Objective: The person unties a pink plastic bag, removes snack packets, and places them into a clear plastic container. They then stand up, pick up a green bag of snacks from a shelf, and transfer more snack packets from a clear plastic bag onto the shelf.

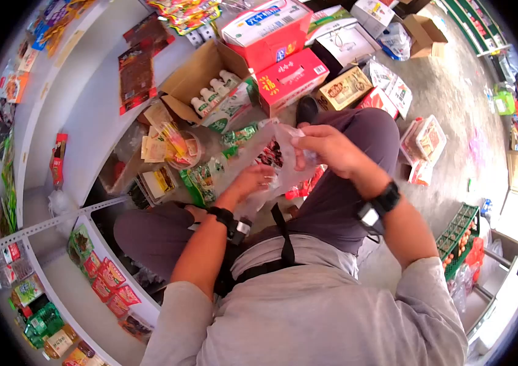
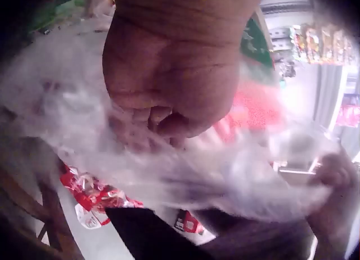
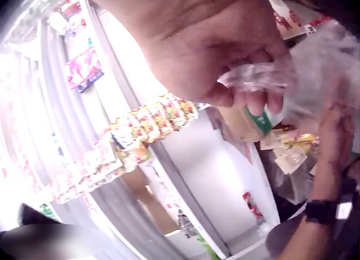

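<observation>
A clear plastic bag [image 1: 244, 165] hangs between my two hands over the lap, with dark red packets [image 1: 270, 154] showing at its middle. My right hand [image 1: 331, 149] grips the bag's edge on the right. In the right wrist view, a bunched fold of plastic [image 3: 256, 77] runs through the curled fingers of that hand. On the left side, my left hand [image 1: 251, 182] is at the bag's near edge. Its fingers curl into the film in the left wrist view, where the plastic [image 2: 163, 170] partly covers the fingertips.
Green snack packets [image 1: 201, 182] and a round tub [image 1: 186, 152] lie by the left knee. Beyond stand an open carton of white bottles [image 1: 216, 94] and red boxes [image 1: 292, 79]. White shelving [image 1: 82, 244] borders the left; a green egg crate [image 1: 457, 241] stands at right.
</observation>
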`<state>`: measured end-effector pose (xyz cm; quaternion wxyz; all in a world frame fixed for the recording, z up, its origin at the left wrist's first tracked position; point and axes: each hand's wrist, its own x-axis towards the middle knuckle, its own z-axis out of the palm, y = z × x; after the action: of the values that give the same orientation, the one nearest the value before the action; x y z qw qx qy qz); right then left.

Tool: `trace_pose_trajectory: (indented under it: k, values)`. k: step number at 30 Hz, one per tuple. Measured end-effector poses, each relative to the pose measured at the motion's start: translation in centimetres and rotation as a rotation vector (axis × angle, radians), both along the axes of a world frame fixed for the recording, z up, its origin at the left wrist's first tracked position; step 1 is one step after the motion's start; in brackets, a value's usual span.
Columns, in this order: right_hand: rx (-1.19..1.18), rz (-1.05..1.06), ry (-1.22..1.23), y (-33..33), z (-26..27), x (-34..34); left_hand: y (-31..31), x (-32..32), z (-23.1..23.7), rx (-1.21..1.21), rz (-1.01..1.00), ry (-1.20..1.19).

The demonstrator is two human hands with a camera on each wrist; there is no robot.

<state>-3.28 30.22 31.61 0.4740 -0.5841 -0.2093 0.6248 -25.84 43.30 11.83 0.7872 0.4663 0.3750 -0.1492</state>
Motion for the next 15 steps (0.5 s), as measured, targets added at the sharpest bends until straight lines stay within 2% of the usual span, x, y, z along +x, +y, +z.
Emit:
trace_pose_trajectory:
  k: [1,3,4,6,7,8,11,12,15]
  values:
    - [0.02,0.036,0.003,-1.0,1.3,0.6,0.7,-0.2,-0.9,-0.118,0.118,0.079]
    - [0.067,0.149,-0.061,-2.6,2.9,1.5,3.6,-0.6,-7.0,1.044,-0.863,0.023]
    - [0.089,0.211,-0.091,-3.2,3.4,1.8,4.4,0.0,-7.6,1.163,-0.744,0.021]
    - [0.122,0.179,-0.037,-3.7,4.5,2.4,4.7,1.6,-5.8,1.256,-0.567,0.071]
    - [0.144,0.165,-0.013,-3.8,4.6,2.8,5.0,3.3,-1.8,1.239,-0.515,0.121]
    - [0.156,0.145,0.049,-3.7,4.2,3.6,5.2,4.5,0.2,1.222,-0.463,0.172]
    - [0.19,0.122,0.167,-3.1,3.4,4.9,5.0,4.7,-5.0,1.178,-0.633,0.241]
    - [0.186,0.195,0.161,-2.8,3.4,5.1,4.6,4.6,-6.7,1.16,-0.691,0.258]
    - [0.214,0.306,0.225,-2.2,2.8,5.7,3.4,4.5,-7.9,1.075,-0.794,0.265]
